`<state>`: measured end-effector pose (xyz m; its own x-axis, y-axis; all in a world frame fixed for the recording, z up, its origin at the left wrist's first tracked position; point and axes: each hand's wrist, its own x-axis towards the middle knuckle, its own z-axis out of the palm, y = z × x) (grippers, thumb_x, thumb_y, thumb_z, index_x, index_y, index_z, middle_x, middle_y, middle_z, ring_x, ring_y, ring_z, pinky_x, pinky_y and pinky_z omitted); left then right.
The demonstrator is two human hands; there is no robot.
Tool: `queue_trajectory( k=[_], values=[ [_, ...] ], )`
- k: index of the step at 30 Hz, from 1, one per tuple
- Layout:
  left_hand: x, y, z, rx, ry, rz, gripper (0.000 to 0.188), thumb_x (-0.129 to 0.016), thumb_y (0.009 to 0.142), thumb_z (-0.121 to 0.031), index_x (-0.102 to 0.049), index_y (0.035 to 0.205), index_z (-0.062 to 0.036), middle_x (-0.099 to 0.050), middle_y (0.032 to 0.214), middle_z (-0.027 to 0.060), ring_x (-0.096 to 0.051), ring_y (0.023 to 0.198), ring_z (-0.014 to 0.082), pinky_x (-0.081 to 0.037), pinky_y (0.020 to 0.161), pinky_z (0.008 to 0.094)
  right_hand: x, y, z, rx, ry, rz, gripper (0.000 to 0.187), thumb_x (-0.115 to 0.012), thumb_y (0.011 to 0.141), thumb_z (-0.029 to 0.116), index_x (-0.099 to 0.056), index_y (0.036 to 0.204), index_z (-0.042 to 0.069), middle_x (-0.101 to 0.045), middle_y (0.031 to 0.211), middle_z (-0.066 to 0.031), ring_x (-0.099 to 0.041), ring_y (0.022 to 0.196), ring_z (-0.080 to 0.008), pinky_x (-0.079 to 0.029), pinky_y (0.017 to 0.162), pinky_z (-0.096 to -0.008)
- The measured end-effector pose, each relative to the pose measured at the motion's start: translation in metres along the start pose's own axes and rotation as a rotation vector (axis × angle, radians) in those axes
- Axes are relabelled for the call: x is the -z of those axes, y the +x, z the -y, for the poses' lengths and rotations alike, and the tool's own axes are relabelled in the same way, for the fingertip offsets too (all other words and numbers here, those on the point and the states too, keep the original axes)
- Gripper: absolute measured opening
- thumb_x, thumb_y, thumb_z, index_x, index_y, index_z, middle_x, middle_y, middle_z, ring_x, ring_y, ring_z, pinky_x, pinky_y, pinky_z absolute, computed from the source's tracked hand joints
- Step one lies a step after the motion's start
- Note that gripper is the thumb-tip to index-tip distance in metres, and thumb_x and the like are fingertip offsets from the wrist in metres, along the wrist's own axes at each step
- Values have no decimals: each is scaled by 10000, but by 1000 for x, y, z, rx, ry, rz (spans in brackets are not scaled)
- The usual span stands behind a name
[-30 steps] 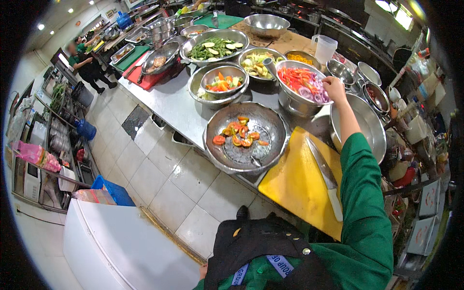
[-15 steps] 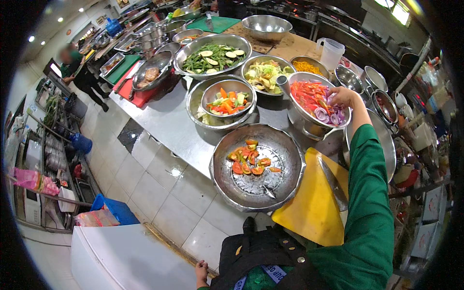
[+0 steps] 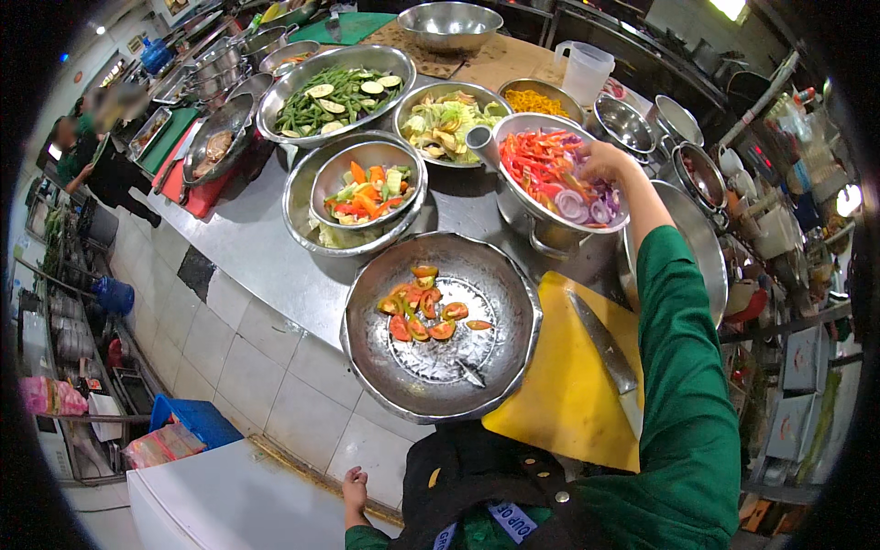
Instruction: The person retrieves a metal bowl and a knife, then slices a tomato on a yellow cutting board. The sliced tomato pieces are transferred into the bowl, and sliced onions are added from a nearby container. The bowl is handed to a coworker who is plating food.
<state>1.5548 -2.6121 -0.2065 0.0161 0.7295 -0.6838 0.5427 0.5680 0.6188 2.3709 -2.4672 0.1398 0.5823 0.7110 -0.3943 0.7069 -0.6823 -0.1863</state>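
Note:
My right hand (image 3: 605, 163) reaches into a deep steel pot (image 3: 529, 206) with a thick handle. Its fingers are closed among sliced red onion (image 3: 587, 209), partly hidden by it. Red pepper strips (image 3: 534, 160) fill the pot's left side. My left hand (image 3: 355, 484) hangs low by my body, fingers curled, with nothing seen in it. In front of me stands a wide metal basin (image 3: 376, 371) holding tomato wedges (image 3: 422, 302) and a small shiny piece. To its right lies a yellow cutting board (image 3: 555, 367) with a knife (image 3: 605, 344) on it.
Beyond the basin stand nested bowls of mixed cut vegetables (image 3: 367, 192), green beans with sliced rounds (image 3: 335, 96), chopped cabbage (image 3: 449, 124) and yellow shreds (image 3: 534, 103). A clear jug (image 3: 585, 73) is behind. A large bowl (image 3: 701, 252) sits beside my right arm. People stand far left.
My head view has shifted, so the table's things sit further left. My right hand has pushed deeper into the sliced onion. My left hand remains low at my side.

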Motion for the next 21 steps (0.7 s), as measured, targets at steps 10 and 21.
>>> queue_trajectory(
  k=[10, 21],
  values=[
    [-20, -52, 1, 232, -30, 27, 361, -615, 825, -101, -560, 1176, -36, -611, 878, 78, -543, 672, 147, -436, 574, 275, 2, 5, -55, 256, 504, -79, 266, -745, 597, 88, -705, 851, 18, -680, 812, -64, -605, 746, -141, -483, 697, -277],
    [-2, -79, 53, 391, -279, -2, 292, -608, 845, -89, -545, 1120, -18, -585, 783, 39, -527, 592, 140, -409, 473, 273, 32, -43, -28, 347, 950, -20, 131, -711, 740, 31, -652, 857, 39, -643, 794, -19, -604, 686, -91, -509, 613, -226]
  ],
)
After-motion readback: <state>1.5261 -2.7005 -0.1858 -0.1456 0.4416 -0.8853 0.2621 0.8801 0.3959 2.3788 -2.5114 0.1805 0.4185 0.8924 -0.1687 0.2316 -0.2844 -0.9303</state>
